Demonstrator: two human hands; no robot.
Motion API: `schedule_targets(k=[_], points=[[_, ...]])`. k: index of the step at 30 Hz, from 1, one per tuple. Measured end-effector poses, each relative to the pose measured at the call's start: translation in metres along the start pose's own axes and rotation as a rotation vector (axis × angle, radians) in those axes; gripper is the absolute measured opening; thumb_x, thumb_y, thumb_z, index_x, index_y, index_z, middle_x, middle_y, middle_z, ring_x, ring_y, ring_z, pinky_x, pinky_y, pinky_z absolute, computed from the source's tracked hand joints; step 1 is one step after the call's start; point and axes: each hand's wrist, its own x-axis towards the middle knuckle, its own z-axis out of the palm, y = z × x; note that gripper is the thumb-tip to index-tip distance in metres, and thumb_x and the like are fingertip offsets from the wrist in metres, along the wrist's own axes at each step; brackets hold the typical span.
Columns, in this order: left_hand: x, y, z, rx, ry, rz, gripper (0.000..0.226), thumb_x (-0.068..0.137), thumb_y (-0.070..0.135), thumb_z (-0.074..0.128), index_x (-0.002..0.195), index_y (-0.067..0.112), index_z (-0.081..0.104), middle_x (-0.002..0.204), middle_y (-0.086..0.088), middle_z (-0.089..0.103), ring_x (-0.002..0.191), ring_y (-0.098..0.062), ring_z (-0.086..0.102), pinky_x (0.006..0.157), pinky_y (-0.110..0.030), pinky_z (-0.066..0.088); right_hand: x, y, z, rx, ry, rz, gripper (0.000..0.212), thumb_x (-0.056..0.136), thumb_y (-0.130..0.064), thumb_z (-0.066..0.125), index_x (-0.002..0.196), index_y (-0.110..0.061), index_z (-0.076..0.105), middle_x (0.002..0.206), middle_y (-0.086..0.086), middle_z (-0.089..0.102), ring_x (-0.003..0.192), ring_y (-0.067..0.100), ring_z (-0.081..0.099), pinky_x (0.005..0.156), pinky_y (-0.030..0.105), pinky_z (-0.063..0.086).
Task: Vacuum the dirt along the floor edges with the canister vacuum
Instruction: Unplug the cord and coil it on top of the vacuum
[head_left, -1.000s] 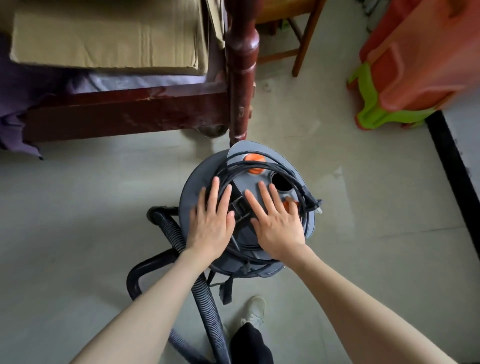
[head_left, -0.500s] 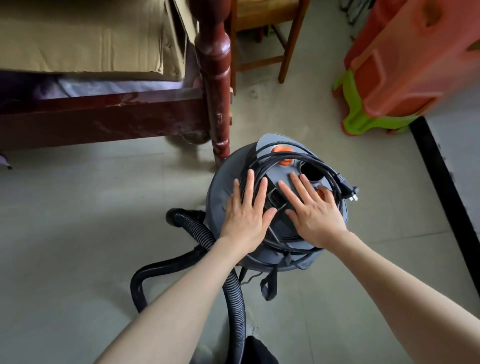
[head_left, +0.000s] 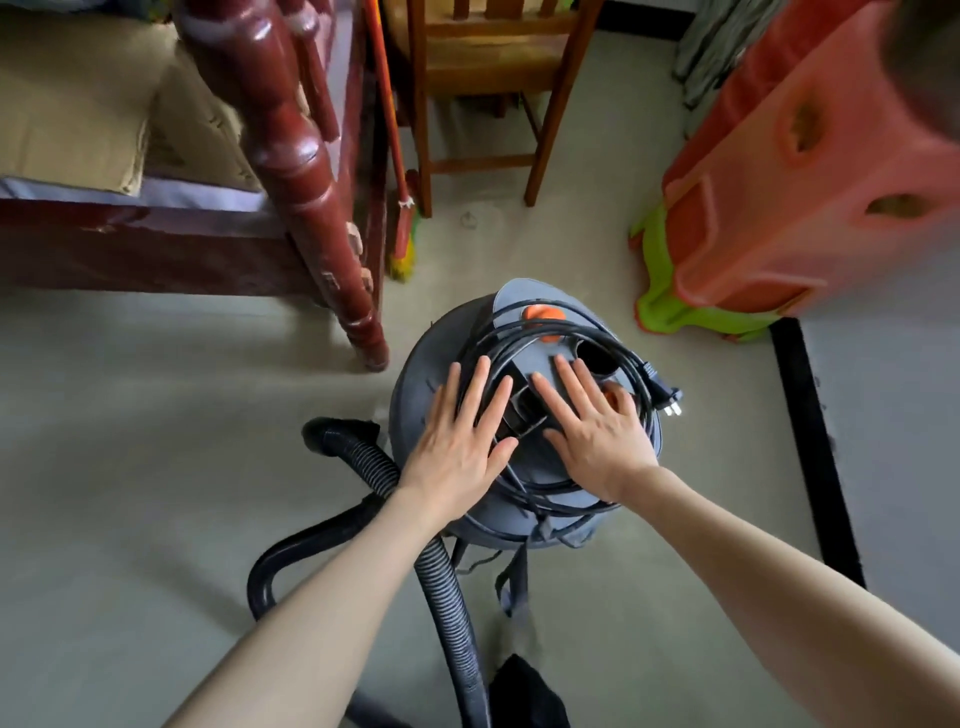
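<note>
Both hands lie flat, fingers straight and spread, on the lid of the canister vacuum — the left hand on the near-left part of the lid, the right hand on the near-right, with the black carry handle in the gap between them. Neither hand grips anything. A black power cord is coiled round the lid under and beyond the fingers, its plug hanging off the vacuum's right edge. An orange button sits at the far side of the lid. From the vacuum's left side a ribbed black hose runs down towards the viewer. The vacuum stands on the pale floor — a dark red bedpost just beyond it to the left, an orange and green plastic piece beyond to the right, a wooden chair farther behind.
</note>
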Motion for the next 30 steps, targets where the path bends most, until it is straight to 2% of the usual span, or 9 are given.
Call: schedule_targets(k=[3,6,10,12,18,22,26,30], points=[[0.034,0.026,0.008,0.013,0.039,-0.007,0.068,0.098,0.041,0.036,0.149,0.017,-0.002,0.155,-0.008,-0.018,0.143,-0.037,-0.013,0.117,-0.053,0.014,0.014,0.048,-0.003,-0.039,0.027,-0.05,0.067,0.103,-0.047,0.018,0.133,-0.04,-0.041,0.152,-0.003,-0.033,0.151,0.023,-0.015,0.118,0.046,0.007],[0.063,0.054,0.011,-0.005,0.069,-0.07,0.067,0.098,0.037,0.04,0.15,0.012,0.006,0.157,-0.013,-0.008,0.145,-0.042,-0.001,0.116,-0.055,0.016,0.026,0.086,-0.011,-0.084,0.019,-0.096,0.069,0.103,-0.047,0.02,0.133,-0.039,-0.042,0.15,-0.002,-0.034,0.151,0.023,-0.013,0.117,0.046,0.008],[0.095,0.078,0.013,-0.008,0.159,-0.136,0.067,0.09,0.028,0.06,0.145,0.002,0.033,0.153,-0.025,0.024,0.137,-0.05,0.026,0.105,-0.062,0.033,0.049,0.126,-0.024,-0.122,0.034,-0.163,0.069,0.104,-0.047,0.021,0.133,-0.038,-0.041,0.162,0.002,-0.022,0.152,0.023,-0.011,0.118,0.045,0.009],[0.111,0.083,0.014,0.023,0.192,-0.182,0.065,0.088,0.028,0.061,0.143,0.0,0.038,0.151,-0.025,0.03,0.135,-0.05,0.03,0.103,-0.061,0.036,0.063,0.139,-0.032,-0.14,0.026,-0.199,0.069,0.104,-0.047,0.022,0.132,-0.039,-0.041,0.164,0.003,-0.018,0.152,0.023,-0.011,0.118,0.044,0.008],[0.158,0.088,0.013,0.033,0.219,-0.29,0.064,0.094,0.034,0.041,0.147,-0.001,0.028,0.155,-0.024,0.02,0.14,-0.049,0.021,0.11,-0.059,0.027,0.112,0.171,-0.059,-0.197,0.013,-0.285,0.064,0.105,-0.047,0.02,0.133,-0.039,-0.037,0.163,0.003,-0.02,0.152,0.022,-0.013,0.12,0.048,-0.002],[0.197,0.084,0.004,0.041,0.231,-0.332,0.066,0.096,0.039,0.035,0.148,-0.001,0.025,0.155,-0.025,0.015,0.14,-0.05,0.018,0.112,-0.057,0.024,0.145,0.186,-0.078,-0.238,0.031,-0.276,0.064,0.106,-0.045,0.02,0.134,-0.038,-0.037,0.164,0.001,-0.019,0.152,0.021,-0.01,0.119,0.049,-0.008],[0.243,0.075,-0.006,0.019,0.212,-0.365,0.067,0.099,0.042,0.033,0.151,0.004,0.013,0.159,-0.02,0.003,0.144,-0.045,0.007,0.115,-0.054,0.014,0.181,0.199,-0.096,-0.219,0.046,-0.209,0.067,0.106,-0.042,0.025,0.132,-0.039,-0.037,0.164,0.002,-0.016,0.152,0.021,-0.008,0.12,0.045,-0.007],[0.292,0.066,-0.019,-0.013,0.224,-0.395,0.068,0.1,0.044,0.033,0.152,0.007,0.008,0.159,-0.017,-0.003,0.146,-0.042,0.001,0.116,-0.053,0.009,0.224,0.217,-0.116,-0.187,0.034,-0.173,0.069,0.107,-0.039,0.027,0.132,-0.039,-0.037,0.164,0.004,-0.016,0.152,0.021,-0.008,0.121,0.04,-0.003]])
